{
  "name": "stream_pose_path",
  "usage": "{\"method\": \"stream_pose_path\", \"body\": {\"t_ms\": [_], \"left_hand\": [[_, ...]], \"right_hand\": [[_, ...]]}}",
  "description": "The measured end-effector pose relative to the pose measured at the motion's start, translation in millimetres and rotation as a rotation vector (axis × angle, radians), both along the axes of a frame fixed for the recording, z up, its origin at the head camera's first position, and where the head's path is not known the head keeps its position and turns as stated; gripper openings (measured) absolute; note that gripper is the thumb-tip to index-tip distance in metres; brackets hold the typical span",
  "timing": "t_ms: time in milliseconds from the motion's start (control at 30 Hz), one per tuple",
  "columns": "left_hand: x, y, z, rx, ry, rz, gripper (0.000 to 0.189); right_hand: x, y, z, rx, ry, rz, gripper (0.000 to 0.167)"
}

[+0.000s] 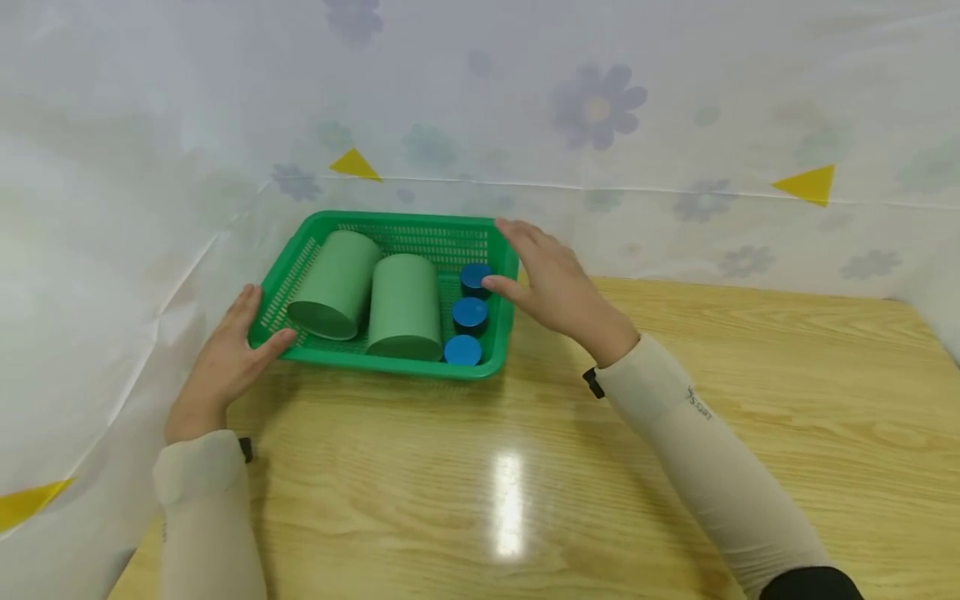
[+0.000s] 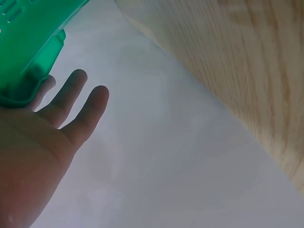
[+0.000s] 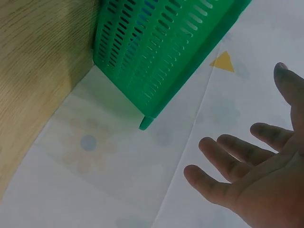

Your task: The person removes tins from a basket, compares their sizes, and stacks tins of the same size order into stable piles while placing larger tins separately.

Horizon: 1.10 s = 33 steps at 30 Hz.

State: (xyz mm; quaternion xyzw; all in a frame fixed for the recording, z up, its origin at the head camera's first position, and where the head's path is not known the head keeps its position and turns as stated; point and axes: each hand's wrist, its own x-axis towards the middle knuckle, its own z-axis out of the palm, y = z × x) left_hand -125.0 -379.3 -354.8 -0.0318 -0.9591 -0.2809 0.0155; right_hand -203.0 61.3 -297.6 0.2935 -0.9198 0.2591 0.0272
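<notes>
A green plastic basket (image 1: 397,367) with slotted walls stands near the back left of the table. Inside it lie two pale green cylinders (image 1: 336,283) and several small dark pieces with blue tops (image 1: 470,312) along the right wall. My left hand (image 1: 225,358) is at the basket's front left corner, thumb along the rim; in the left wrist view its visible fingers (image 2: 88,114) extend nearly straight beside the green wall. My right hand (image 1: 551,283) is at the back right corner, thumb over the blue tops. The right wrist view shows its fingers (image 3: 221,159) spread and apart from the basket wall.
The wood-grain table (image 1: 420,483) extends to the front and right. A pale floral sheet (image 1: 480,100) hangs behind and along the left, with yellow triangles (image 1: 810,185) on it. The table's edge (image 2: 209,90) shows in the left wrist view.
</notes>
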Motion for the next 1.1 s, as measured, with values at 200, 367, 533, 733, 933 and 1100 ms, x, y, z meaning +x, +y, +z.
{"method": "stream_pose_path", "body": {"t_ms": [200, 367, 533, 733, 933, 1100], "left_hand": [[-0.4, -0.1, 0.0, 0.003, -0.013, 0.007, 0.088], [-0.7, -0.6, 1.5, 0.011, -0.014, 0.014, 0.089], [-0.4, 0.0, 1.1, 0.018, -0.026, 0.013, 0.09], [-0.2, 2.4, 1.6, 0.02, -0.034, 0.01, 0.091], [2.0, 2.5, -0.6, 0.021, -0.031, 0.008, 0.092], [2.7, 0.5, -1.2, 0.016, -0.026, 0.016, 0.091]], "right_hand": [[-11.3, -11, -1.0, -0.031, -0.062, 0.001, 0.077], [-25.2, -25, -0.8, -0.035, -0.066, 0.01, 0.074], [-40.3, -39, -4.2, -0.041, -0.106, 0.027, 0.071], [-55.9, -49, -13.5, -0.03, -0.165, 0.016, 0.069], [-71.1, -55, -25.2, 0.053, -0.195, -0.009, 0.068], [-83.3, -61, -33.7, 0.157, -0.171, 0.005, 0.067]]}}
